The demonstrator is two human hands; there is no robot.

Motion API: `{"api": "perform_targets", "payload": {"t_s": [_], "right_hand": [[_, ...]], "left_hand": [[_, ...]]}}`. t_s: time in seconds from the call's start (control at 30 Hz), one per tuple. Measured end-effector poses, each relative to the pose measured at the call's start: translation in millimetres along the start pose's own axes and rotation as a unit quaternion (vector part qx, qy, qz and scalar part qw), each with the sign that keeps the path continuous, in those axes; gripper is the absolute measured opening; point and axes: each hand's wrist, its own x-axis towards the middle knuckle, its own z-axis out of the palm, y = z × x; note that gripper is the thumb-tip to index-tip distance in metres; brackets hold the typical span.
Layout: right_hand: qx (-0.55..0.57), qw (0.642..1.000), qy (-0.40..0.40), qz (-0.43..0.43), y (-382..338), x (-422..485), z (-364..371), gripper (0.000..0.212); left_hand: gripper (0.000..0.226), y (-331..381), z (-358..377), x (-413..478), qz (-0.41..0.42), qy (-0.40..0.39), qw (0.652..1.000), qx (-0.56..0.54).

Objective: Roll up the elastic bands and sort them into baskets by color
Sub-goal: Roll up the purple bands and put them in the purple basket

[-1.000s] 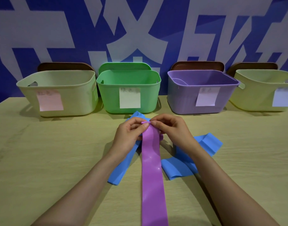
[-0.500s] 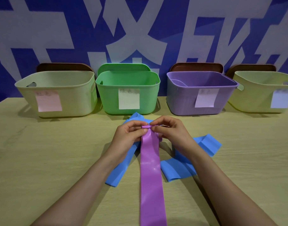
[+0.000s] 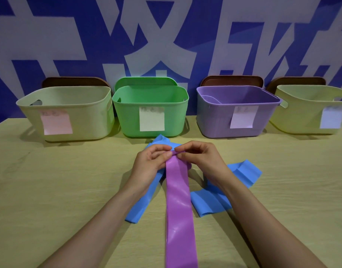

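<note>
Purple band — far end pinched between both hands, left and right — trails toward the viewer.

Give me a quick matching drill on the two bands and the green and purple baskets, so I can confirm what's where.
Things:
1. purple band
2. blue band
3. green basket
4. purple basket

Places or states:
A. second from left in the basket row
B. pinched at its far end by left hand and right hand
C. lying loose on the table, partly under the other band
D. third from left in the basket row

Pairs: 1-B, 2-C, 3-A, 4-D
</note>
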Motion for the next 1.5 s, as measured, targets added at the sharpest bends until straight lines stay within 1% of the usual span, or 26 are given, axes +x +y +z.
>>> {"api": "perform_targets", "payload": {"t_s": [0.07,0.2,0.37,0.43,0.5,0.6,0.67,0.73,0.83,0.9,1.07,1.17,1.3,1.37,1.43,1.5], "right_hand": [[-0.001,1.0,-0.008,0.005,-1.3,-0.3,0.0,0.016],[0.009,1.0,-0.017,0.017,-3.0,-2.1,0.0,0.005],[-0.013,1.0,0.011,0.021,1.3,0.5,1.1,0.019],[-0.026,1.0,0.003,0.016,0.7,-0.2,0.3,0.016],[-0.02,1.0,-0.001,0.011,-0.4,-1.0,-0.7,0.014],[0.013,1.0,0.015,0.017,-0.8,-0.4,-1.4,0.008],[0.028,0.999,0.022,0.021,0.3,0.8,-1.2,0.013],[0.035,0.999,0.024,0.026,1.5,1.1,-2.0,0.017],[0.047,0.998,0.026,0.028,1.6,1.3,-5.1,0.018],[0.048,0.998,0.024,0.026,2.1,1.5,-5.5,0.018],[0.032,0.999,-0.005,0.016,-1.5,-0.6,-2.7,0.02],[0.014,1.0,-0.008,0.024,-1.3,-1.1,-2.7,0.03],[-0.032,0.999,0.008,0.014,1.2,-0.4,-1.7,0.018],[-0.025,1.0,0.013,0.011,1.7,-0.4,-1.0,0.016],[0.003,1.0,0.024,0.012,1.4,-0.5,-0.8,0.017],[0.023,0.999,0.035,0.013,0.5,-0.3,-0.1,0.018]], "left_hand": [[0.013,0.2,0.1,-0.6,0.007,0.001,1.0,0.001],[0.013,-0.7,-1.3,-0.2,0.022,0.006,0.999,0.027],[0.014,-2.3,-2.4,1.9,0.066,0.028,0.995,0.073],[0.016,-2.3,-2.3,1.7,0.072,0.028,0.994,0.074],[0.018,-2.2,-1.8,0.6,0.056,0.021,0.997,0.051],[0.021,-3.5,0.4,0.6,0.011,0.002,1.0,0.0],[0.02,-4.8,1.6,0.8,-0.014,-0.005,1.0,-0.015],[0.018,-4.5,1.2,0.5,-0.023,-0.015,0.999,-0.018],[0.019,-1.6,0.6,-1.1,-0.035,-0.032,0.999,-0.022],[0.016,-0.5,1.6,-1.9,-0.044,-0.025,0.998,-0.033],[0.012,-0.6,2.0,-1.4,-0.031,0.007,0.999,-0.042],[0.014,-0.5,0.4,-0.1,-0.01,0.015,0.999,-0.029],[0.019,-2.3,-1.1,-0.5,0.017,0.024,1.0,0.002],[0.027,-2.8,0.7,-2.6,-0.002,0.015,1.0,-0.001],[0.04,-2.4,3.7,-5.2,-0.031,0.003,0.999,0.013],[0.049,-2.6,5.5,-6.6,-0.042,-0.007,0.999,0.022]]}}
